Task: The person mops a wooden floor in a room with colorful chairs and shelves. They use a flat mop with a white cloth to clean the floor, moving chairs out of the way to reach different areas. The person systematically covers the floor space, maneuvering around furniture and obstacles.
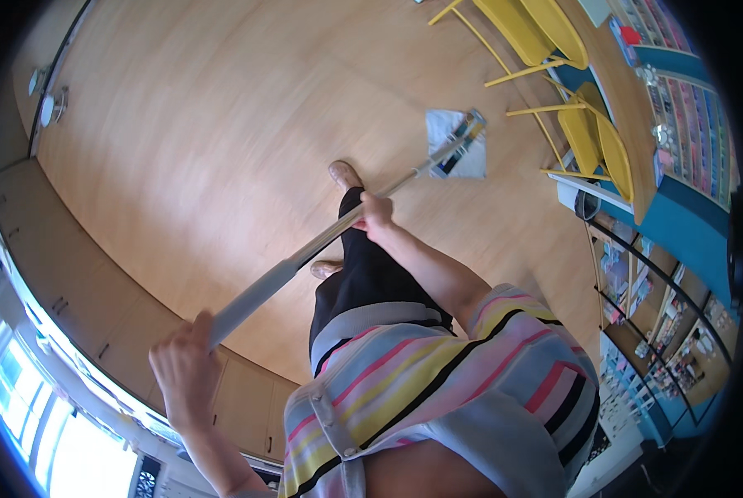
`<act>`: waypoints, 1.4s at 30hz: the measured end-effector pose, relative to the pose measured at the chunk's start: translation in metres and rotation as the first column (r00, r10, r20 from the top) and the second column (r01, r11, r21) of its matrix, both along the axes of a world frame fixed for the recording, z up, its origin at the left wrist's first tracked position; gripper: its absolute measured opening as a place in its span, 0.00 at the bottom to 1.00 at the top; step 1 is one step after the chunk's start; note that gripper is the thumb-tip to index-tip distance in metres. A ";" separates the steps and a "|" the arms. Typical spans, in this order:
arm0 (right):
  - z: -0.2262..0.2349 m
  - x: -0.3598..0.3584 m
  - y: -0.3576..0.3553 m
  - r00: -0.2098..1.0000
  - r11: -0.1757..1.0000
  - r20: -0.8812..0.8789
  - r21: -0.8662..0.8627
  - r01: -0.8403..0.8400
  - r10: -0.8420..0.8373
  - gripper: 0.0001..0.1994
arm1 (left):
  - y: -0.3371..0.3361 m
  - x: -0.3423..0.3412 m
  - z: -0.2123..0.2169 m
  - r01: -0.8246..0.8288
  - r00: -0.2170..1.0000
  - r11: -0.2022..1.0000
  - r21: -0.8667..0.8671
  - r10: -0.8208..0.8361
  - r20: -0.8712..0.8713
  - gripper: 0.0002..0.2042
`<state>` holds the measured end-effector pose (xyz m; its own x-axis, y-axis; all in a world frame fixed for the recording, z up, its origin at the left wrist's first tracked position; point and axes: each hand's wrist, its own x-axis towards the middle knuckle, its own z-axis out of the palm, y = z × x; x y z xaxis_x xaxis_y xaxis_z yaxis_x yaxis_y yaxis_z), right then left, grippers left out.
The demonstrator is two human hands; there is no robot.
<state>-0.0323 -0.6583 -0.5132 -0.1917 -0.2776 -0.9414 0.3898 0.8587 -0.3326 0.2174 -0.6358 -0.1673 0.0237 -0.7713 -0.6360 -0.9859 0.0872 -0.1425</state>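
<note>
A flat mop with a long metal pole [330, 238] slants across the view, its thick grey sleeve [253, 300] toward me. My left hand [185, 367] is closed around the top end of the grey sleeve. Farther down the pole, my right hand [375, 215] wraps round the bare metal. At the far end the mop head [469, 137], with a blue-and-yellow frame, rests over a white-grey cloth [471, 162] on the floor. Whether the cloth is fastened to the head I cannot tell.
Pale wood flooring [222, 116] spreads around my feet. Yellow chairs [583, 137] stand at a counter [624, 108] on the right, near shelves [686, 133] of small goods. Wooden cabinets [97, 290] curve along the left. A window [56, 423] is at the lower left.
</note>
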 end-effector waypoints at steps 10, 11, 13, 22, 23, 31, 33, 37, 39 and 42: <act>0.030 0.187 0.184 0.729 0.724 0.017 -0.139 -0.676 0.684 0.10 | 0.334 0.038 0.048 -0.730 0.672 0.675 -0.107 0.737 0.068 0.14; 0.040 0.204 0.206 0.662 0.658 0.018 -0.134 -0.741 0.750 0.10 | 0.364 0.033 0.051 -0.800 0.586 0.590 -0.112 0.807 0.067 0.14; 0.028 0.227 0.247 0.506 0.505 0.038 -0.151 -0.850 0.862 0.11 | 0.407 0.016 0.052 -0.892 0.430 0.434 -0.129 0.901 0.059 0.15; 0.015 0.316 0.464 -0.231 -0.207 0.083 -0.229 -0.951 0.969 0.10 | 0.598 -0.069 0.022 -0.983 -0.156 -0.135 -0.122 0.971 0.181 0.17; 0.010 0.321 0.485 -0.304 -0.277 0.094 -0.225 -0.934 0.948 0.10 | 0.608 -0.082 0.016 -0.978 -0.198 -0.178 -0.109 0.955 0.222 0.18; 0.014 0.297 0.604 -0.736 -0.688 0.103 -0.288 -0.666 0.669 0.11 | 0.626 -0.184 0.007 -0.749 -0.662 -0.661 -0.051 0.742 0.104 0.21; 0.020 0.280 0.639 -0.804 -0.755 0.100 -0.293 -0.587 0.586 0.11 | 0.628 -0.190 0.019 -0.668 -0.744 -0.739 -0.087 0.659 0.108 0.22; 0.037 0.241 0.687 -0.845 -0.787 0.251 -0.312 -0.533 0.472 0.12 | 0.634 -0.189 0.062 -0.634 -0.738 -0.771 -0.056 0.582 0.341 0.21; 0.050 0.235 0.709 -0.796 -0.740 0.355 -0.314 -0.595 0.489 0.12 | 0.650 -0.192 0.087 -0.749 -0.658 -0.632 -0.198 0.676 0.333 0.20; 0.073 0.241 0.728 -0.699 -0.644 0.472 -0.305 -0.701 0.537 0.12 | 0.681 -0.180 0.111 -0.818 -0.571 -0.492 -0.298 0.755 0.323 0.19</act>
